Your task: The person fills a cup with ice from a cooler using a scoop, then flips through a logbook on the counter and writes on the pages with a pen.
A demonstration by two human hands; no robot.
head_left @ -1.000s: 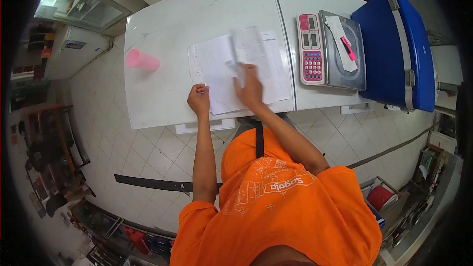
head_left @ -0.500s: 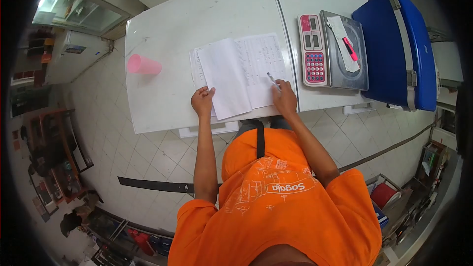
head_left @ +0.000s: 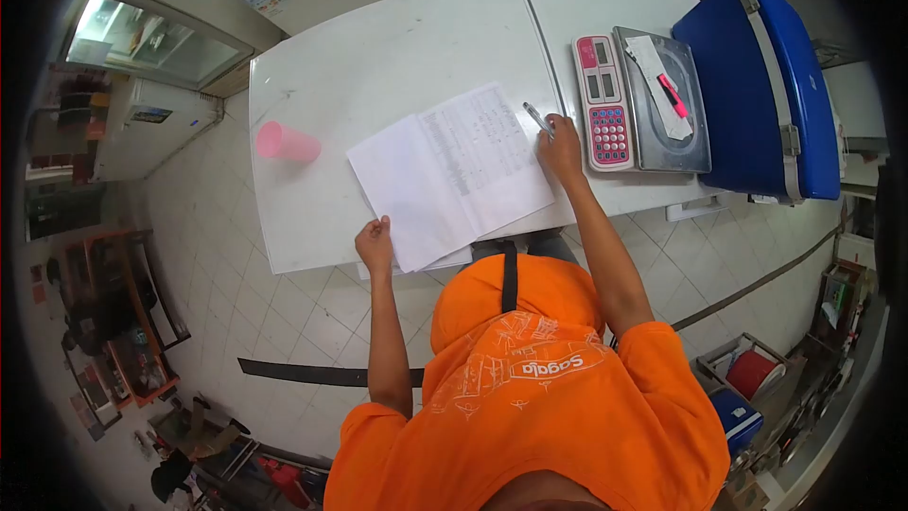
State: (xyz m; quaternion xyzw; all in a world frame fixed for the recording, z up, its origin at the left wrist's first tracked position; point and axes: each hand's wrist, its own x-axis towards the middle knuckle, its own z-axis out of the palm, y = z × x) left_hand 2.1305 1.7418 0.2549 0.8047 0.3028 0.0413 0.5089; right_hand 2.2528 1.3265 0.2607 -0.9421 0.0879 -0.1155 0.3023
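An opened notebook (head_left: 454, 170) lies slanted on the white tabletop, its right page covered in handwriting and its left page mostly blank. My left hand (head_left: 375, 244) is closed at the lower left edge of the notebook, thumb and fingers pinching the paper there. Beside the right page, my right hand (head_left: 562, 149) is shut on a pen (head_left: 537, 117), whose upper part sticks out toward the far left. The right fingers are partly hidden by the back of the hand.
A pink plastic cup (head_left: 288, 143) stands at the table's left. To the right sit a digital scale (head_left: 607, 99) with a pink marker (head_left: 673, 96) and paper strip on its metal plate, then a blue cooler box (head_left: 757, 95). A seam (head_left: 539, 28) crosses the white table (head_left: 378, 57).
The notebook has turned counterclockwise and slid toward me, its left page now spread further left. My left hand moved down and left; my right hand moved up and right with the pen.
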